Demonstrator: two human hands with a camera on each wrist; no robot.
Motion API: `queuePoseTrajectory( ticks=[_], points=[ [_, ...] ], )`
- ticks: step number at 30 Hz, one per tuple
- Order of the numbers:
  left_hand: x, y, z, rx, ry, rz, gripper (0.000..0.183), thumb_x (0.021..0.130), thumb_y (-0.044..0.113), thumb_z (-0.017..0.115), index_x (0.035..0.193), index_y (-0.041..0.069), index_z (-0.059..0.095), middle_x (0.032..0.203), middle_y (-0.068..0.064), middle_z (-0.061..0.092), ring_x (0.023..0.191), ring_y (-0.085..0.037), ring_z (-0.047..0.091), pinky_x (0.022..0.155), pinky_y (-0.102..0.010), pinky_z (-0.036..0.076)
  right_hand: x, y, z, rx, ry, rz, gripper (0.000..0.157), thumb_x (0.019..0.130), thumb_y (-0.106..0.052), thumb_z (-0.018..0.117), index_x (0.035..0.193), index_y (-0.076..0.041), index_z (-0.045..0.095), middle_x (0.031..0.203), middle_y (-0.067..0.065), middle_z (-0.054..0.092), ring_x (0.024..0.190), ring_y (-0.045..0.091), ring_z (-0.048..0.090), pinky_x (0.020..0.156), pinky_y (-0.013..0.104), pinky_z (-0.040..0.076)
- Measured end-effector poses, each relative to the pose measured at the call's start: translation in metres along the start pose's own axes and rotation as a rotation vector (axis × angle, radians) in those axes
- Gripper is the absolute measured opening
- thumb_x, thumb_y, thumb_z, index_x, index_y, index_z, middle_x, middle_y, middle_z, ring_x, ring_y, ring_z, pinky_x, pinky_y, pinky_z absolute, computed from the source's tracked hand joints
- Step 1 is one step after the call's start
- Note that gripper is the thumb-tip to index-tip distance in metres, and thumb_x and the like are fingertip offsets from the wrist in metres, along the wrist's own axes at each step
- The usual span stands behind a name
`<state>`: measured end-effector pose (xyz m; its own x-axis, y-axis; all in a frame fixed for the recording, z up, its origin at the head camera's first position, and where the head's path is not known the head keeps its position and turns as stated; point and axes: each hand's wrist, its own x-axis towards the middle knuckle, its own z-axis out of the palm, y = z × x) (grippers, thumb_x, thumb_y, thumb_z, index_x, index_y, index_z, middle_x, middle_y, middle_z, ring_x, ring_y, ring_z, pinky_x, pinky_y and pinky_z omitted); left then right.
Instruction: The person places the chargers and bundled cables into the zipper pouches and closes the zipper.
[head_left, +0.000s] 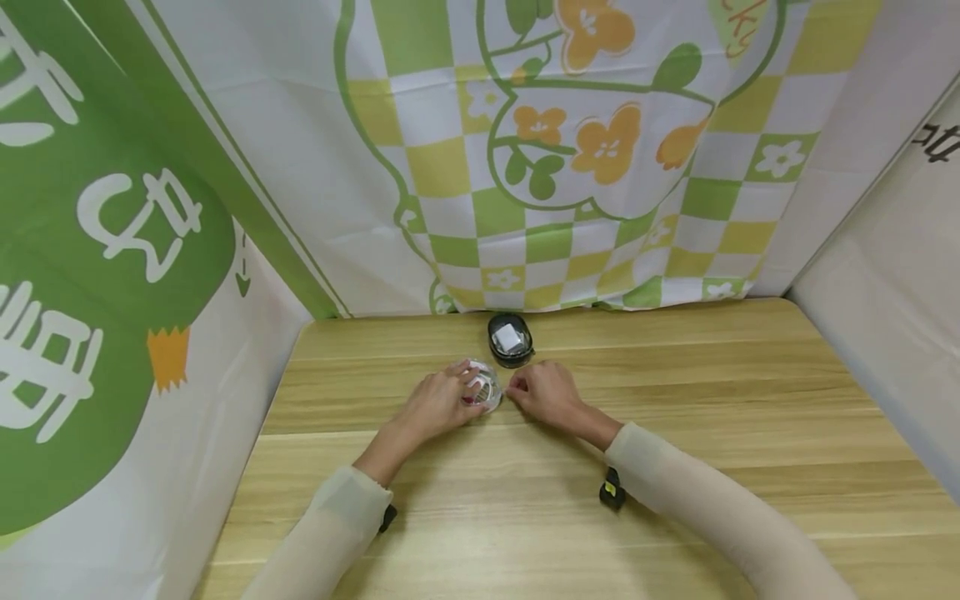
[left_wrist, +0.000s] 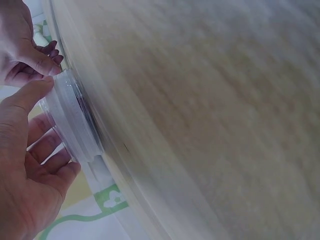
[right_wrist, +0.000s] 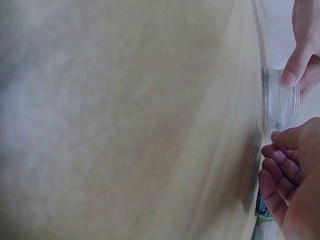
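A small round clear case (head_left: 491, 388) with a coiled white cable visible inside rests on the wooden table. My left hand (head_left: 438, 402) grips it from the left, thumb on the near side and fingers spread over the far side. In the left wrist view the case (left_wrist: 75, 120) appears edge-on between that thumb and the fingers. At its right side, my right hand (head_left: 550, 390) has its fingers curled, thumb and forefinger pinching at a tiny metal zipper pull (right_wrist: 279, 126). The pull is largely hidden by the fingertips.
Just behind the clear case stands a black oval case (head_left: 510, 340) with a white square item inside. The wooden table (head_left: 675, 375) ends at a patterned cloth (head_left: 525, 242) along its back edge. Cloth walls flank both sides. Dark devices are worn under both wrists.
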<state>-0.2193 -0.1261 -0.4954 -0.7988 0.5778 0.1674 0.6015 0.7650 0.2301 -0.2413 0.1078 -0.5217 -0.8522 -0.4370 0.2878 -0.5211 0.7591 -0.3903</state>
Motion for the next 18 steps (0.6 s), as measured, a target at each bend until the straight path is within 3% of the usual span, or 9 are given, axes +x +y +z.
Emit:
queuePoseTrajectory(
  ticks=[7,18],
  points=[
    [-0.0006,-0.0005,-0.0005,-0.041,-0.005,-0.025,0.045,0.092,0.035,0.083,0.116,-0.002,0.078,0.139,-0.022,0.065,0.14,-0.04,0.057,0.108,-0.053,0.054,0.0009,-0.0026,0.002,-0.028,0.015,-0.01,0.011,0.091,-0.028,0.084,0.085,-0.019,0.083,0.07,-0.008,0.073,0.06,0.009,0.062,0.056,0.032,0.051],
    [0.0005,-0.0012,-0.0027,-0.071,-0.006,-0.01,0.045,0.092,0.037,0.084,0.115,-0.002,0.078,0.138,-0.024,0.064,0.14,-0.042,0.056,0.112,-0.053,0.05,-0.0011,-0.0034,0.0032,-0.019,0.04,-0.012,0.01,0.09,-0.025,0.085,0.085,-0.016,0.082,0.072,-0.006,0.074,0.062,0.01,0.063,0.058,0.033,0.052]
  ],
)
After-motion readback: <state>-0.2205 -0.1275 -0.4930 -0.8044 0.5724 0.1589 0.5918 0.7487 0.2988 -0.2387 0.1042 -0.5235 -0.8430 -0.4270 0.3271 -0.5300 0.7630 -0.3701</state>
